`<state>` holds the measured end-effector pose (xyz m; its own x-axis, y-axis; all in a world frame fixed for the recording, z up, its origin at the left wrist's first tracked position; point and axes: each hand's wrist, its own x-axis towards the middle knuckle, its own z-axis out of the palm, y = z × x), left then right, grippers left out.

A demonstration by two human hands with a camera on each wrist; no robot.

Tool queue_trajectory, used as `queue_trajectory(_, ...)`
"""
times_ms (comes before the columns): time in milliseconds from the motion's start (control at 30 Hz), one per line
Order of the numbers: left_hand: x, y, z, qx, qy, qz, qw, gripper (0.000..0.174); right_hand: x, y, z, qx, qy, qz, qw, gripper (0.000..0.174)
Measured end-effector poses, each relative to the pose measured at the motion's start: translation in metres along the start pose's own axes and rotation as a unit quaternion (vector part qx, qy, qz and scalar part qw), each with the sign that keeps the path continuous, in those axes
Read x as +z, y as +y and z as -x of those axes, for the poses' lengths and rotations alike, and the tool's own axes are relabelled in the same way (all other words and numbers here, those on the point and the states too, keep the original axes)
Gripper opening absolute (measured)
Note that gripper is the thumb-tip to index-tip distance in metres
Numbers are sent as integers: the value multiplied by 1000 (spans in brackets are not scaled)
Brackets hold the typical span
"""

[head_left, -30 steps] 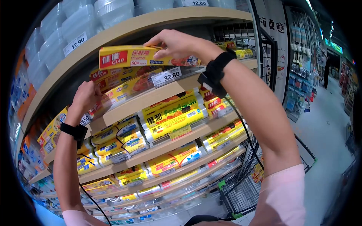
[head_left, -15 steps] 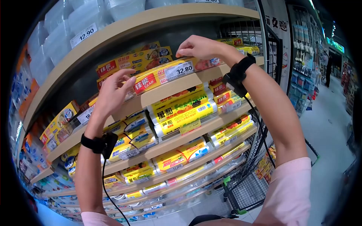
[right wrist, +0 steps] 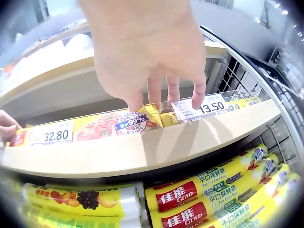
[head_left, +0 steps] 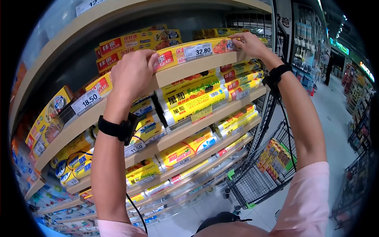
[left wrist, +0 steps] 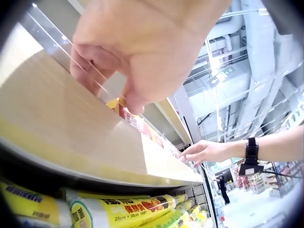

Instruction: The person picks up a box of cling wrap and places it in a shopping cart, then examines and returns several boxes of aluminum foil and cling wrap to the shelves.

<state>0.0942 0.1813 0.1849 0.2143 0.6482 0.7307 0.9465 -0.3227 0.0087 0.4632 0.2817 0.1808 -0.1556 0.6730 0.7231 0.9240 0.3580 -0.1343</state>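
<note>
A yellow-and-red cling wrap box [head_left: 185,55] lies along the front of the shelf, behind a clear strip with a 32.80 tag [head_left: 198,51]. My left hand [head_left: 132,75] is at the box's left end, its thumb right by the corner and its fingers bent down over the shelf edge. At the opposite end is my right hand [head_left: 250,44]. In the right wrist view, its thumb [right wrist: 135,102] overlaps the box's end, while the other fingers reach down behind the clear strip, loosely extended. The left wrist view shows the left thumb [left wrist: 135,104] beside the box's yellow corner.
More cling wrap boxes [head_left: 118,45] are stacked deeper on this shelf. Rolls of food bags [head_left: 195,104] fill the shelves below. A shopping cart [head_left: 252,185] holding several yellow boxes [head_left: 274,158] stands at lower right, beside the aisle.
The cling wrap box, held raised by my right hand a second ago, now lies on the shelf. My right hand has moved to its right end, my left hand to its left end.
</note>
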Motion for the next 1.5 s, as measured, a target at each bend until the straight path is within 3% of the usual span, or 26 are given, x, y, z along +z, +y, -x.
queue_trajectory(333, 8, 0, 0, 6, 23, -24, 999, 35, -1, 4, 1, -35, -3, 52, 998, 37)
queue_trajectory(433, 4, 4, 1, -11, -12, -13, 1000, 34, 0, 16, -1, -111, 11, 55, 992, 40)
queue_trajectory(533, 2, 10, 0, -9, -21, 1, 1000, 28, -19, 22, -7, -66, -57, 10, 996, 43)
queue_trajectory(567, 3, 11, -1, -6, -13, -7, 1000, 27, -20, 32, -7, -85, -23, -1, 996, 44)
queue_trajectory(767, -2, 17, -11, 23, -31, -1, 999, 26, -23, 117, -30, -92, -36, 19, 995, 41)
queue_trajectory(967, -2, 16, -15, -39, -76, 69, 994, 29, -18, 145, -48, -73, -77, -23, 994, 43)
queue_trajectory(1033, -1, 15, -17, -66, -89, 93, 989, 38, -14, 150, -59, -87, -75, -25, 993, 44)
queue_trajectory(1167, 15, 3, -28, -97, 7, 75, 992, 41, -15, 148, -70, -98, -117, -9, 988, 47)
queue_trajectory(1233, 15, 12, -34, -134, -11, 67, 989, 42, -21, 136, -71, -78, -165, 29, 983, 48)
queue_trajectory(1367, 13, 33, -36, -196, -17, 83, 977, 39, -14, 147, -75, -65, -151, 13, 986, 46)
queue_trajectory(1500, 13, 23, -36, -205, -11, 123, 971, 33, -18, 151, -77, -61, -173, -14, 983, 41)
